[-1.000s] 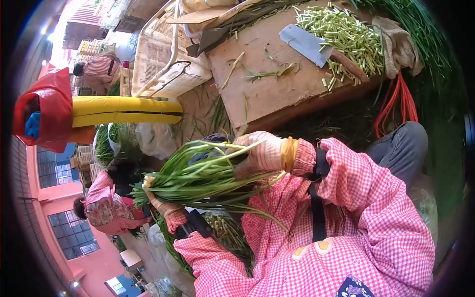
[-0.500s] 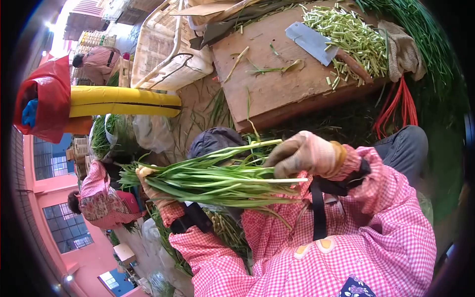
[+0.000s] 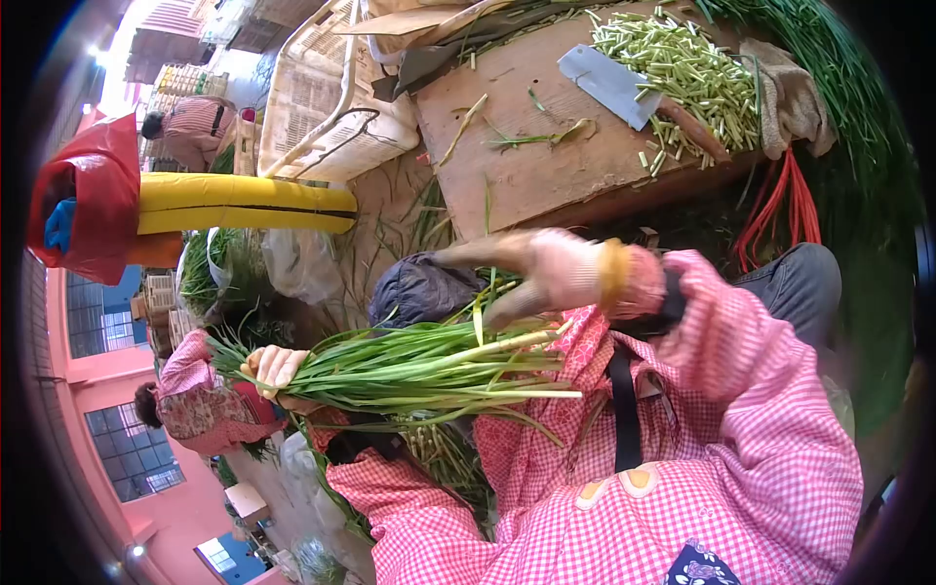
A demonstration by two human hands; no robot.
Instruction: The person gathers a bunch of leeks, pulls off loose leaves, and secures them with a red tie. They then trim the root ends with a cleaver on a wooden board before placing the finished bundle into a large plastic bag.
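Observation:
My left hand (image 3: 276,369), gloved, is closed around one end of a bundle of long green leafy stalks (image 3: 429,370). The bundle lies across in front of my chest, its pale stalk ends pointing right. Over those ends hovers my gloved right hand (image 3: 556,273), thumb and fingers spread apart and a little blurred. A thin yellowish-green strip (image 3: 479,322) hangs by its thumb, against the bundle. Just beyond the fingers is a dark cloth-like bundle (image 3: 424,290).
A wooden board (image 3: 526,180) ahead carries a cleaver (image 3: 609,86) and a heap of cut pale stalk pieces (image 3: 682,78). Red ties (image 3: 783,214) hang at its right corner. A white plastic crate (image 3: 331,136) and a yellow padded bar (image 3: 244,202) stand left. Two people work farther off.
My right hand has lifted off the stalks and spread its fingers, reaching left. The bundle in my left hand has shifted slightly down and left.

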